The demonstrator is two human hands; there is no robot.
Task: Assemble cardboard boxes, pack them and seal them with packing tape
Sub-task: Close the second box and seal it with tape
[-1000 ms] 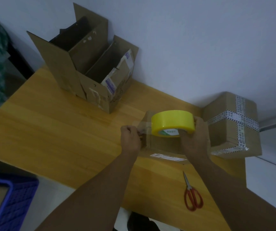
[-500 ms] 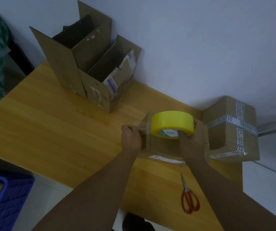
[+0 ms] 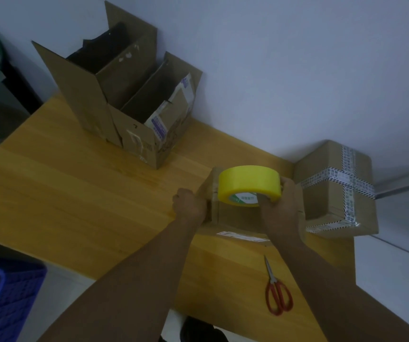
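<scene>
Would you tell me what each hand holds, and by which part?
Right hand grips the tape roll, thumb in its core. Left hand is curled at the box's left edge; its hold cannot be told.

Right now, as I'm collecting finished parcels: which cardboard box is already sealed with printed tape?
The box at the table's right end, crossed by black-and-white printed tape. The two back-left boxes stand open; the box between the hands shows none.
</scene>
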